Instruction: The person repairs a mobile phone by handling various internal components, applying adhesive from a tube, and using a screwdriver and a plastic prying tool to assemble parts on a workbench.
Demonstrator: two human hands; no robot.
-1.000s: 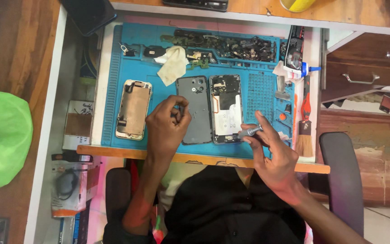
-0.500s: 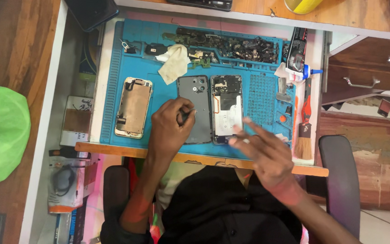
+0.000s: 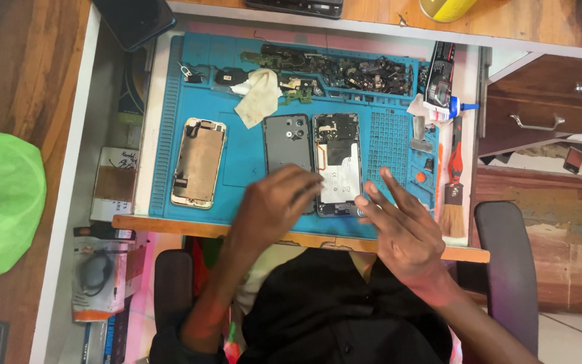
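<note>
Opened phone body (image 3: 337,164) with bare metal plate and dark boards, lying on the blue mat (image 3: 244,158) mid-counter, dark back cover (image 3: 288,143) just beside it, left hand (image 3: 272,207) loosely curled over both lower ends, grip unclear, right hand (image 3: 399,226) open with fingers spread, gold screen panel (image 3: 199,162) apart to the left, brush (image 3: 452,182) at right

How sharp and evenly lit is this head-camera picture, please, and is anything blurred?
In the head view, light is even and soft, with no strong glare on the blue mat. The opened phone and the brush look sharp. The left hand is smeared by motion blur, the right hand slightly less. The desk edges bow a little near the frame's sides.
</note>
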